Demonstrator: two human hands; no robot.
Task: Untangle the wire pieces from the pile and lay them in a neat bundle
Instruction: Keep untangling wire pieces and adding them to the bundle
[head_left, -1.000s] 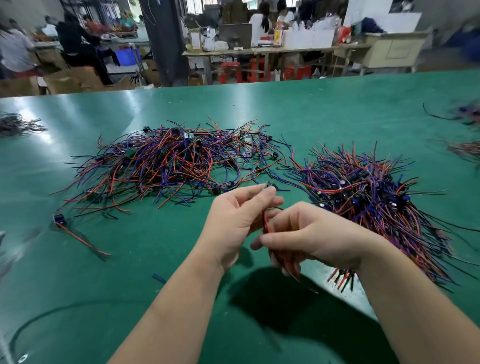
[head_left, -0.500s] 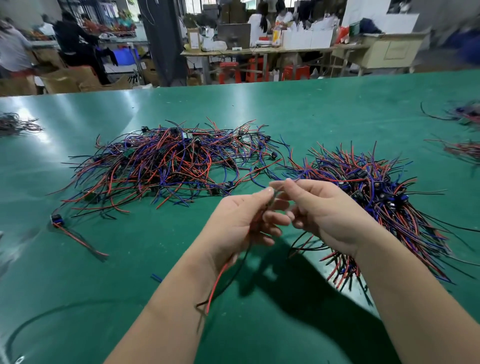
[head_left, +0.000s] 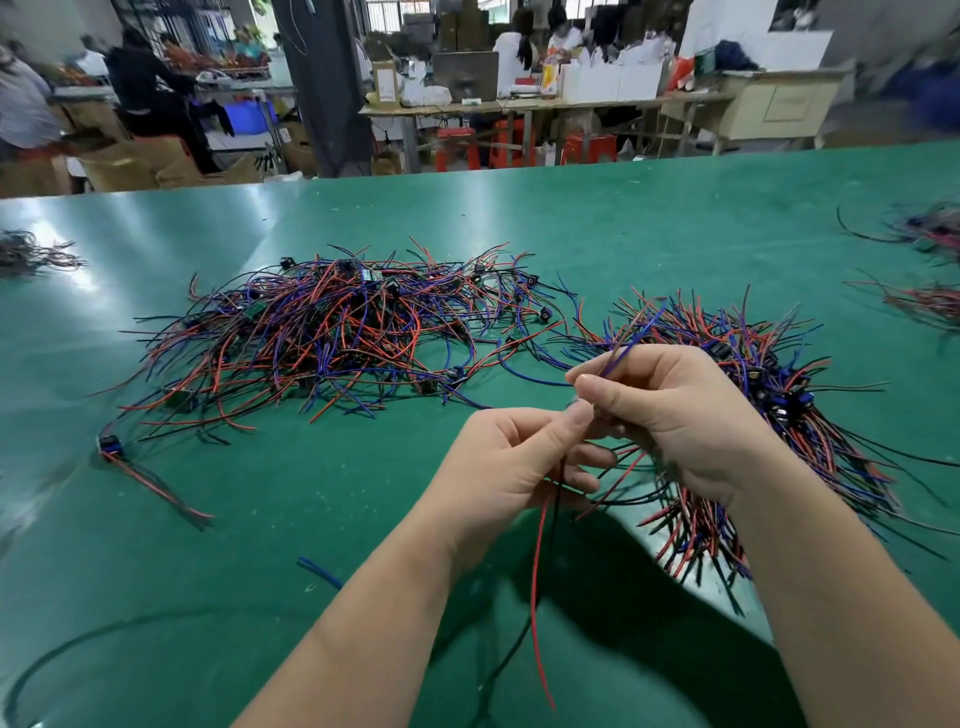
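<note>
Across the green table, farthest left, a lone wire piece with a blue connector lies at eight o'clock of the tangled pile, just apart from it. That pile of red, blue and black wire pieces spreads at ten o'clock of the hands. A short blue wire scrap lies alone at six o'clock of the pile. The left hand pinches a held wire piece between thumb and curled fingers; its red and black wires hang toward six o'clock. The right hand meets the left at the fingertips and pinches there too, and a blue wire sticks up from its fingers toward one o'clock. The bundle of laid wire pieces lies at three o'clock of the right hand, partly under its wrist. Blurred wire heaps lie at two o'clock, by the table's right edge.
</note>
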